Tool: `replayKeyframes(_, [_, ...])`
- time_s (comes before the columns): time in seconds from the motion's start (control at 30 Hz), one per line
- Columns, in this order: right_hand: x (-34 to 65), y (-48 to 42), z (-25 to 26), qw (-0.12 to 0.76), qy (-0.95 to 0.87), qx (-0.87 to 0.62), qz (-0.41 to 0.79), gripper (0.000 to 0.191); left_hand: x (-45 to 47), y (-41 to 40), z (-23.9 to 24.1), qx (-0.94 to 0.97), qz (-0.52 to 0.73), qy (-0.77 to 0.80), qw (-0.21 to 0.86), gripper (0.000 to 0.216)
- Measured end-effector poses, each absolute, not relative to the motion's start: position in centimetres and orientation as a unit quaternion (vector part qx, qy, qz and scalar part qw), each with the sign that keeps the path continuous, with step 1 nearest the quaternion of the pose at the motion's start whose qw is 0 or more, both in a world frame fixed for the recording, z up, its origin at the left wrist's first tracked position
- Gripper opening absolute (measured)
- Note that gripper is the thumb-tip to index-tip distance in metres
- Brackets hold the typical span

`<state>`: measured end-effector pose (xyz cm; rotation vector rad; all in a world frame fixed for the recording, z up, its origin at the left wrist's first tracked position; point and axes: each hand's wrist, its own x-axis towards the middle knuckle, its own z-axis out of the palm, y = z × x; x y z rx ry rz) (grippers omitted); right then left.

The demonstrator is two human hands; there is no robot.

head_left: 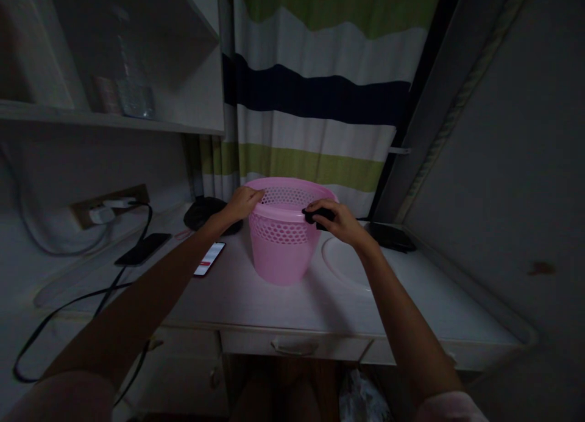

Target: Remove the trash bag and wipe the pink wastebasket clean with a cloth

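One pink basket, left hand gripping it, right hand holding one dark object

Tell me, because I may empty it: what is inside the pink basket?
Only the far perforated inner wall of the pink basket shows; its near wall hides the bottom. The left hand holds the rim; the right hand holds a small dark thing there.

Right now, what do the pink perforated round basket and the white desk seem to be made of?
Pink perforated round basket: likely moulded plastic, smooth and slightly glossy; its regular holes and thin rolled rim, which the left hand grips, suggest it. White desk: probably laminated board with a smooth satin surface; the dim light leaves this open.
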<state>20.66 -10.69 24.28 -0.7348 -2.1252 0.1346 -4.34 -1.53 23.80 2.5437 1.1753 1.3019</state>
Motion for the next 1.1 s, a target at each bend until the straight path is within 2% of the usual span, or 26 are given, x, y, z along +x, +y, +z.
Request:
replayKeyframes(0.4, [11.7,-10.8,24.9,0.369,-0.875,-0.310,-0.051,0.020,-6.4,-1.2,24.2,0.836,0.410,0.362,0.053,0.041])
replayKeyframes(0.77, [18.0,-10.7,24.7,0.414,-0.861,-0.285,0.082,0.019,-6.1,-0.8,24.0,0.839,0.407,0.346,0.098,0.040])
replayKeyframes(0.93, [19.1,-10.2,24.3,0.439,-0.847,-0.282,0.100,0.018,-6.5,-0.7,23.9,0.851,0.402,0.332,0.063,0.043])
replayKeyframes(1.1, [18.6,-10.3,24.3,0.445,-0.844,-0.281,0.105,0.017,-6.5,-1.9,24.8,0.864,0.400,0.304,-0.045,0.041])
